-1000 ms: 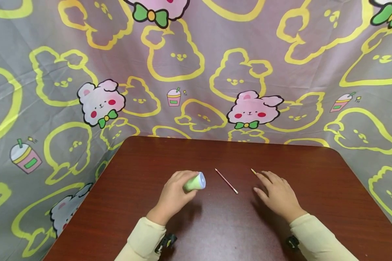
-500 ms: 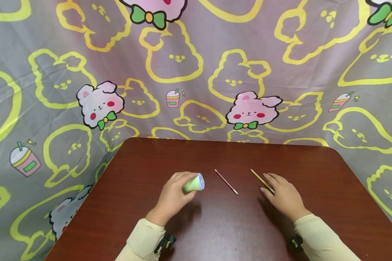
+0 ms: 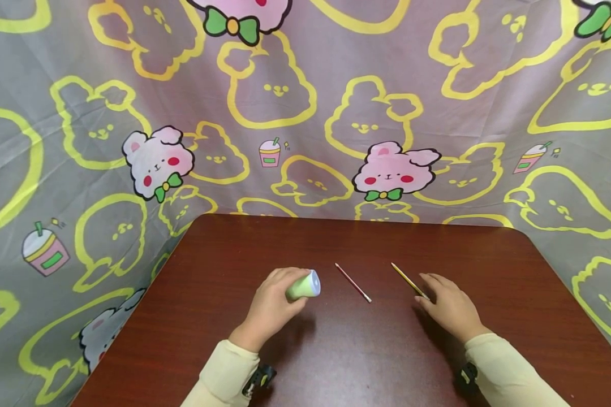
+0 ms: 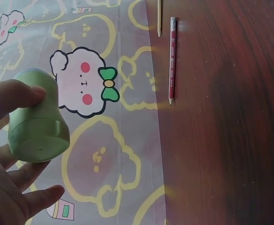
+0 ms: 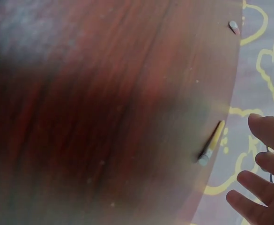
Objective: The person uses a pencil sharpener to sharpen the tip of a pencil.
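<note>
My left hand (image 3: 270, 308) grips a pale green, waisted cylinder (image 3: 298, 287) with a light blue end face, tilted above the table. In the left wrist view the thumb lies along the green cylinder (image 4: 38, 122), and its rounded base faces the camera. A red pencil (image 3: 353, 282) lies between the hands, white end nearest me. To its right lies a yellow pencil (image 3: 408, 280), parallel to it. My right hand (image 3: 453, 305) hovers beside the yellow pencil's near end, fingers relaxed, holding nothing. The right wrist view shows a gap between the yellow pencil (image 5: 213, 143) and the fingers.
A dark reddish-brown table (image 3: 361, 350) lies under both hands. Behind it and along its left side hangs a grey curtain (image 3: 305, 73) printed with yellow outlines and rabbit heads. Each wrist carries a small black camera.
My right hand has drawn back to the right, off the yellow pencil, which now shows almost fully. The left hand and the green cylinder have stayed in place.
</note>
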Available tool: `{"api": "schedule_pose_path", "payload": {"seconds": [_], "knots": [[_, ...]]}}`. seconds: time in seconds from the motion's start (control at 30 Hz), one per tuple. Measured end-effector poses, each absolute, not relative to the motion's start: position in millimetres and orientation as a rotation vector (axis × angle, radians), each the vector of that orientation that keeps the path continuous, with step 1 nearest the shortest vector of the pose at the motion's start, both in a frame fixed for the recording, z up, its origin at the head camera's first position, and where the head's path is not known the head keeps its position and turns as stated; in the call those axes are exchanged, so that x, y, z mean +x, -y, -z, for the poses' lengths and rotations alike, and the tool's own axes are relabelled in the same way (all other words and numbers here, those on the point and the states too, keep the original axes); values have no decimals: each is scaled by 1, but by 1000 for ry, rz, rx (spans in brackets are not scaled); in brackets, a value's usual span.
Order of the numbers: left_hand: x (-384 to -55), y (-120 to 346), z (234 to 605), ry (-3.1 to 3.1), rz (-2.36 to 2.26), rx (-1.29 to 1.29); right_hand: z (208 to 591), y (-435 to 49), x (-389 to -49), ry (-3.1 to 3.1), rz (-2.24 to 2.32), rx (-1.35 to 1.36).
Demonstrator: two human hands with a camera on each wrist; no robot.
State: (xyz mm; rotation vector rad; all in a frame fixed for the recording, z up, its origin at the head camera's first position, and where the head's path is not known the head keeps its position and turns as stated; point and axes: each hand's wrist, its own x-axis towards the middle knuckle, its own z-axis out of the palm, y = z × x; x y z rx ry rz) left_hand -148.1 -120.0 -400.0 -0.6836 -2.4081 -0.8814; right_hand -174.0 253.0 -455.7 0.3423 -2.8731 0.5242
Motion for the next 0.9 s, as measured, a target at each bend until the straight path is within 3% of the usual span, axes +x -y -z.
{"api": "schedule_pose_path", "payload": {"seconds": [0.9], "knots": [[-147, 121, 396, 2430, 897, -664, 468, -258, -186, 2950, -548, 332]]}}
